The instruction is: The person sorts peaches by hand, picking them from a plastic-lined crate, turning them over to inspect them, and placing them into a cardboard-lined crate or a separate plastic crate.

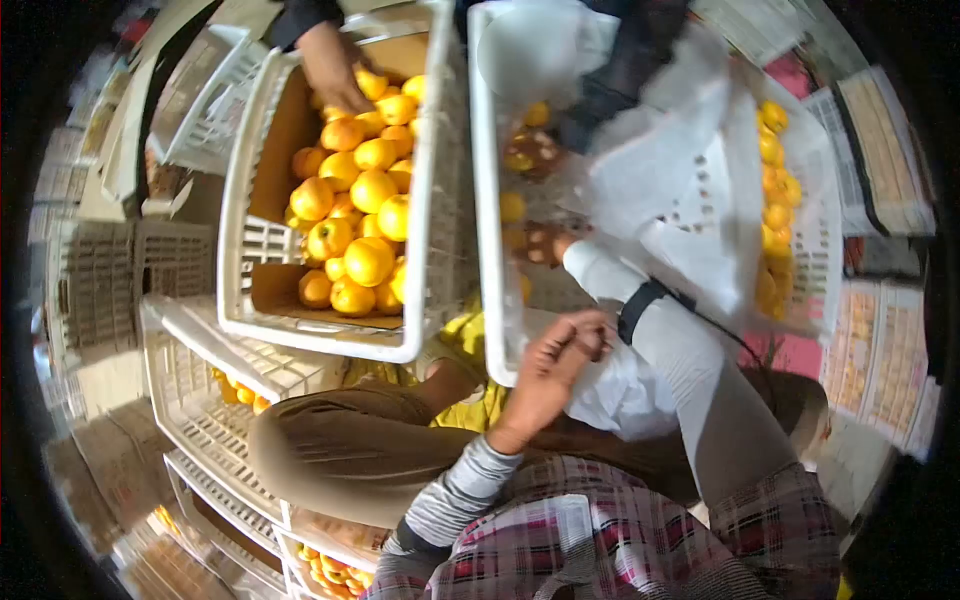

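Note:
My left hand [550, 375], in a grey sleeve, is raised over the near edge of the right white crate [497, 340]. Its fingers are curled together, and what they hold, if anything, is too small to make out. My right hand [545, 245], below a white sleeve with a black strap, reaches into that crate. Shadow and spots of light hide its fingers. Close to it are a few dim yellow-orange fruits [512, 207]. White sheeting [650, 190] covers much of the crate, and more fruits [775, 195] line its right side.
Another person's hand [335, 70] touches fruits [370, 190] in the left white crate [228, 250]. A co-worker's other hand [533, 157] is inside the right crate. More crates [190, 375] stand at lower left, with stacked boxes [868, 340] at right.

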`<state>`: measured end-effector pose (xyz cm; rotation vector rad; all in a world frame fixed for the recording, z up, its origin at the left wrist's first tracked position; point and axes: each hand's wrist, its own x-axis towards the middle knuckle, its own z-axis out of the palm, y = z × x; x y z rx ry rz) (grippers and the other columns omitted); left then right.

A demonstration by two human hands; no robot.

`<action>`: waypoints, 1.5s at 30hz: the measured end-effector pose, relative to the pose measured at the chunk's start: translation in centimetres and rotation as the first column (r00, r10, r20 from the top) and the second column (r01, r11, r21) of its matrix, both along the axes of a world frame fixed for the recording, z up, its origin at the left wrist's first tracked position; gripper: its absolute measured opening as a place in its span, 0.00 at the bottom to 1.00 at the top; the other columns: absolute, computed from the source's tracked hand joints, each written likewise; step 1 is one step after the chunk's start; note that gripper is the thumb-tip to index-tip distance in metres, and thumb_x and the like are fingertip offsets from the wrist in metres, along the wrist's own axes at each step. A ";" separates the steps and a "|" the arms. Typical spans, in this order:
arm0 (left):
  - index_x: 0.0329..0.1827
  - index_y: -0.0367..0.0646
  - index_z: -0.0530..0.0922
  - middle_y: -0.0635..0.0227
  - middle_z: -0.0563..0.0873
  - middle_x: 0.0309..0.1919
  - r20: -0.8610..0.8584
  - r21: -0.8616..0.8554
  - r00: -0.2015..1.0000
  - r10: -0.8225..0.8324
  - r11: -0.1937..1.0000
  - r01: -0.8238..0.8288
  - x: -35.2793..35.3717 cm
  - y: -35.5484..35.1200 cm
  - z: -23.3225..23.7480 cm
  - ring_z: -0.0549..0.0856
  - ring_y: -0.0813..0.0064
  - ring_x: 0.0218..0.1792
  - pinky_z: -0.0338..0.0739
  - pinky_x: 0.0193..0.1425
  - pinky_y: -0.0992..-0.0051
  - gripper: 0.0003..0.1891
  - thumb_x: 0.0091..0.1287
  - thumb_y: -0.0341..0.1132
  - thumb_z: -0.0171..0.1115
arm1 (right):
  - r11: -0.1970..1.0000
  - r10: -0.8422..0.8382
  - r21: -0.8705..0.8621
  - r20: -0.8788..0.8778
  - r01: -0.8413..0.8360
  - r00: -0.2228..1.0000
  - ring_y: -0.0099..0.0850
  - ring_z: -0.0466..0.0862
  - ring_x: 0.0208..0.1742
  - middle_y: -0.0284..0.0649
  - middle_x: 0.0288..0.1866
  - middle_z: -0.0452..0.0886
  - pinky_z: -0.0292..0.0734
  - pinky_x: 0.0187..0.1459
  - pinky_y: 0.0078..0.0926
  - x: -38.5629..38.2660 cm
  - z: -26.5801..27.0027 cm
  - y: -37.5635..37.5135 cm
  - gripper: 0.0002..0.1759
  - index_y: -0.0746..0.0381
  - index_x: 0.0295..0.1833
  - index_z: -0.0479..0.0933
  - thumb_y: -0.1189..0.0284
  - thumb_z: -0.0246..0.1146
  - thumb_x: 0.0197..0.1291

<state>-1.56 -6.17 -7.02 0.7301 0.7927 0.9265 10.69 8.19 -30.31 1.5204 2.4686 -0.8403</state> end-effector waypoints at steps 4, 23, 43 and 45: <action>0.54 0.37 0.70 0.67 0.79 0.41 0.154 -0.067 0.987 0.035 0.997 -0.025 -0.4 0.8 -0.8 0.77 0.80 0.40 0.72 0.48 0.79 0.13 0.69 0.30 0.48 | 0.994 -0.038 -0.102 0.110 0.049 0.993 0.34 0.79 0.39 0.38 0.44 0.78 0.74 0.42 0.39 -2.0 -2.5 0.2 0.22 0.62 0.50 0.70 0.57 0.56 0.58; 0.71 0.44 0.47 0.57 0.59 0.66 0.179 -0.262 0.934 0.309 0.930 -0.257 -1.1 2.7 0.6 0.65 0.63 0.64 0.65 0.62 0.57 0.32 0.68 0.44 0.47 | 0.400 -0.868 -0.884 -0.450 -0.241 0.211 0.35 0.75 0.54 0.41 0.55 0.72 0.75 0.45 0.32 4.6 22.4 -2.1 0.25 0.57 0.63 0.61 0.60 0.53 0.62; 0.44 0.36 0.72 0.55 0.79 0.43 0.480 -0.568 0.837 0.263 0.820 0.068 -1.2 0.4 0.4 0.80 0.63 0.44 0.75 0.51 0.66 0.20 0.69 0.47 0.45 | 0.951 -0.234 -0.137 0.275 0.279 0.932 0.26 0.77 0.46 0.38 0.46 0.75 0.75 0.45 0.25 0.6 -2.6 2.4 0.22 0.61 0.56 0.66 0.58 0.52 0.62; 0.44 0.37 0.72 0.55 0.79 0.44 0.483 -0.591 0.820 0.309 0.806 0.044 -1.3 0.5 0.0 0.79 0.63 0.45 0.74 0.52 0.66 0.18 0.68 0.46 0.47 | 0.947 -0.233 -0.158 0.260 0.279 0.937 0.26 0.77 0.47 0.38 0.47 0.75 0.75 0.46 0.25 0.0 -2.8 2.4 0.22 0.61 0.57 0.66 0.59 0.51 0.62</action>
